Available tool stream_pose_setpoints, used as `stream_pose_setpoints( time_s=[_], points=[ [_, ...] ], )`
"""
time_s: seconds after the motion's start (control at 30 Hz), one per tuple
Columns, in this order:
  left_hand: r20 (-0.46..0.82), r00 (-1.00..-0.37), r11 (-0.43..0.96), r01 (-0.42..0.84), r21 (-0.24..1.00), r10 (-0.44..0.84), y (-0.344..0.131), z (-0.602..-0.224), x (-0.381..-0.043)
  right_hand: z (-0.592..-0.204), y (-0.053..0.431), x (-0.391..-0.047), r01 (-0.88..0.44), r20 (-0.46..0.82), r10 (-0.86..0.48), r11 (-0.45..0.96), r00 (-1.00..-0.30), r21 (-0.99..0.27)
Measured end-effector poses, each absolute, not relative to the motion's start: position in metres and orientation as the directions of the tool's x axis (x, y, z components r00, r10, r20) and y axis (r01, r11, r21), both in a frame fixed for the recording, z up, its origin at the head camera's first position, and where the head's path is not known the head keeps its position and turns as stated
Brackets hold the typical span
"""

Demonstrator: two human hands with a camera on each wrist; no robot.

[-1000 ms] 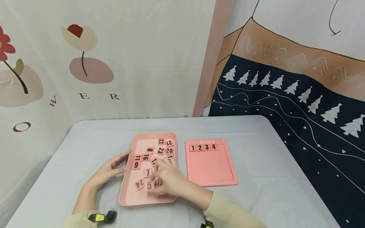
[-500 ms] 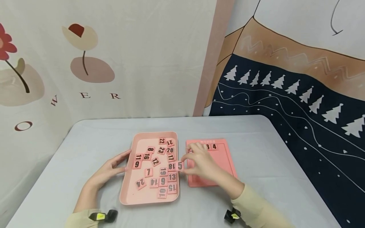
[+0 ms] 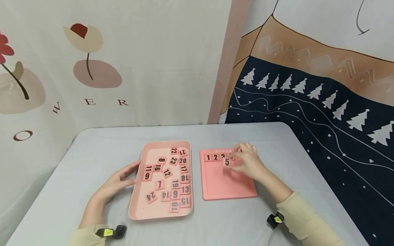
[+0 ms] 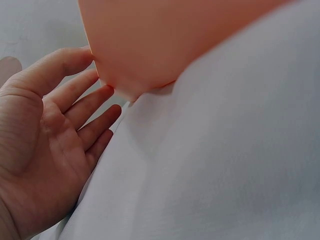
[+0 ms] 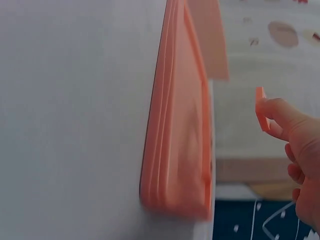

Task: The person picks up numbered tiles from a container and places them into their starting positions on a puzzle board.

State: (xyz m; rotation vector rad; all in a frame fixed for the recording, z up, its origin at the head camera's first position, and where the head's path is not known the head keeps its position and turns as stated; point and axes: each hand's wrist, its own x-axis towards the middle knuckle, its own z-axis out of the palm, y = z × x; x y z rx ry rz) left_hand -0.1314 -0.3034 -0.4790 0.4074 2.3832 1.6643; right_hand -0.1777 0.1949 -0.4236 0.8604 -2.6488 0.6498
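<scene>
Number tiles (image 3: 175, 184) in pink tray (image 3: 154, 154), left hand (image 3: 115, 185) loosely spread against it, right hand (image 3: 250, 162) pinching tile 5 (image 3: 226, 162).

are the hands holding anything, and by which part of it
The right hand pinches the 5 tile at its right side, as the head view shows; the left hand only touches the tray at its edge.

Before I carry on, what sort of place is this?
Probably a tabletop play or learning corner, perhaps indoors: a cloth-covered table, what look like printed fabric hangings behind it, and a pink tray of number tiles suggest it.
</scene>
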Motion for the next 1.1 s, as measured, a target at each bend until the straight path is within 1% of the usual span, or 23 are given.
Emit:
stream_pose_setpoints(
  time_s=[0.27, 0.67, 0.9, 1.1],
  points=[
    [0.002, -0.938, 0.308, 0.115, 0.945, 0.346, -0.302, -0.477, -0.13, -0.433, 0.226, -0.2, -0.583, 0.382, -0.475, 0.773, -0.793, -0.248],
    [0.0, -0.941, 0.306, 0.11, 0.946, 0.339, -0.301, -0.477, -0.131, -0.448, 0.241, -0.222, -0.585, 0.316, -0.514, 0.788, -0.797, -0.193],
    [-0.001, -0.941, 0.305, 0.109, 0.946, 0.338, -0.3, -0.477, -0.13, -0.449, 0.251, -0.228, -0.577, 0.299, -0.512, 0.793, -0.805, -0.197],
    [-0.003, -0.944, 0.316, 0.108, 0.943, 0.33, -0.301, -0.477, -0.13, -0.449, 0.251, -0.231, -0.582, 0.291, -0.519, 0.788, -0.804, -0.202]
  ],
)
